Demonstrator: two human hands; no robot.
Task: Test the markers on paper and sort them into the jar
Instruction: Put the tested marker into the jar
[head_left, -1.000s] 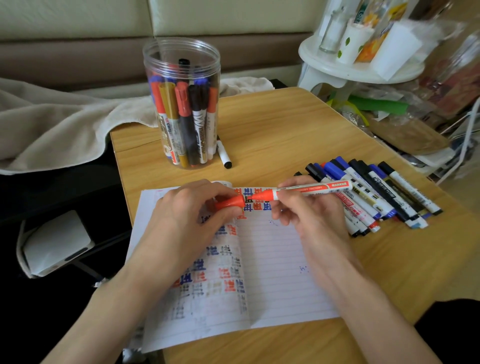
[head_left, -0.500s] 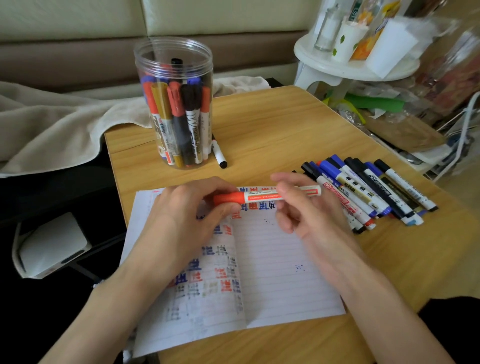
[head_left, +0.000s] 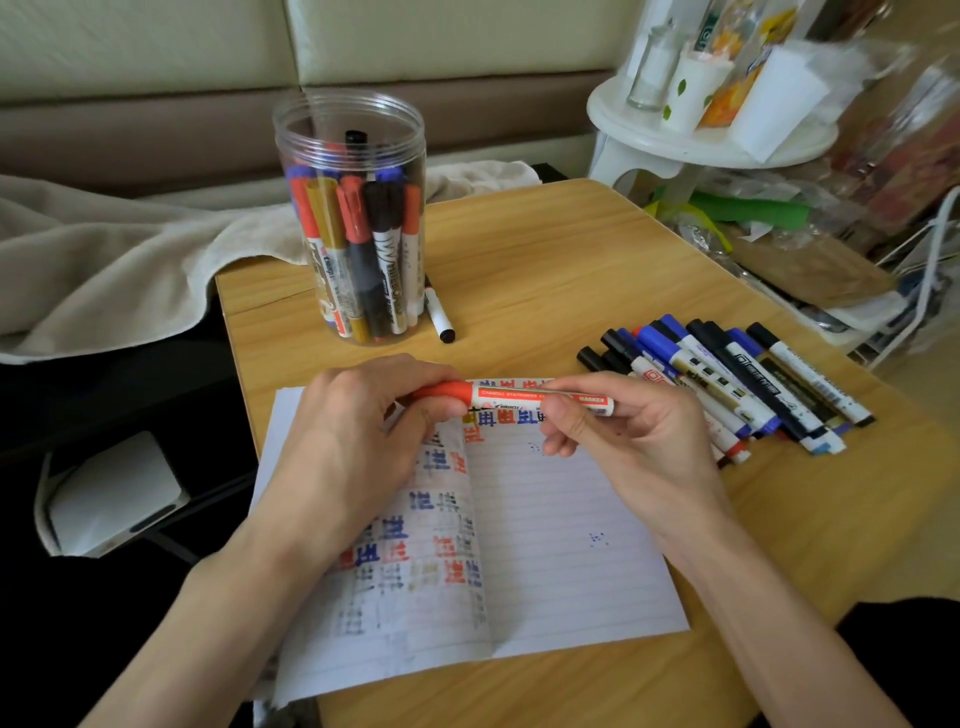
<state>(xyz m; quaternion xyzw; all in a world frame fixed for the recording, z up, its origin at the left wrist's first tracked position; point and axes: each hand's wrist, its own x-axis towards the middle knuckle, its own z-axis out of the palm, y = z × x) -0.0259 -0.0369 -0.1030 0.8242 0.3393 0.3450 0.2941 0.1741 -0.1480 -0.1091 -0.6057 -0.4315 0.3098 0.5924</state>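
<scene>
Your left hand (head_left: 358, 431) curls round the red cap end of one red marker (head_left: 519, 397), and your right hand (head_left: 623, 431) pinches its white barrel between thumb and fingers, so both hands grasp the same pen, held level just above the top edge of the single lined paper sheet (head_left: 545, 545). That sheet carries rows of red, blue, black and gold test marks, mostly on its left half. Beyond your left hand stands one clear plastic jar (head_left: 353, 130), open-topped, holding at least seven markers upright (those at the back overlap too much to count). One black-capped marker (head_left: 439, 317) lies touching the jar's base. To your right, a pile of markers (head_left: 727, 379), roughly a dozen, rests on the wooden table (head_left: 545, 260).
</scene>
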